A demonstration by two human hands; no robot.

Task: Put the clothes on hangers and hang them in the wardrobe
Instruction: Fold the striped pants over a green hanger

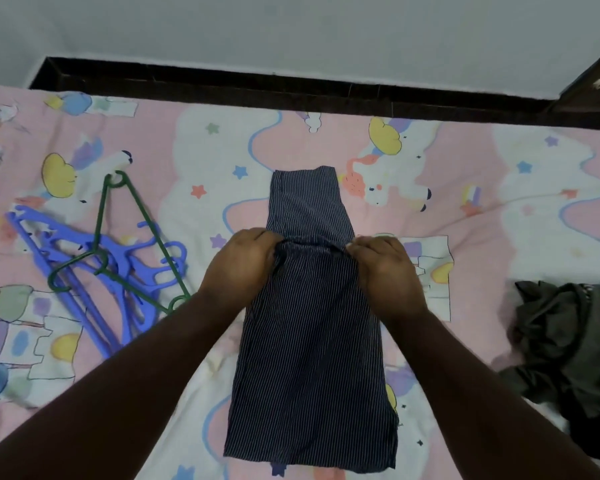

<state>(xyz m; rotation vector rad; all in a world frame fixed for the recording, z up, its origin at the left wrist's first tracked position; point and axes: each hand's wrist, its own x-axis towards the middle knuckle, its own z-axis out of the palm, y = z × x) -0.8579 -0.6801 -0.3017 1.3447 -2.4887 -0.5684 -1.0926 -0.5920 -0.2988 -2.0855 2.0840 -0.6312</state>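
Observation:
A navy pinstriped garment lies lengthwise on the bed, folded narrow. My left hand pinches its left edge at a raised fold about a third of the way down. My right hand pinches the right edge of that same fold. The cloth bunches up between the two hands. A green wire hanger lies to the left on top of several blue plastic hangers, a forearm's length from my left hand.
The bed has a pink cartoon-print sheet. A crumpled dark grey garment lies at the right edge. A dark wooden bed frame runs along the far side, against a pale wall.

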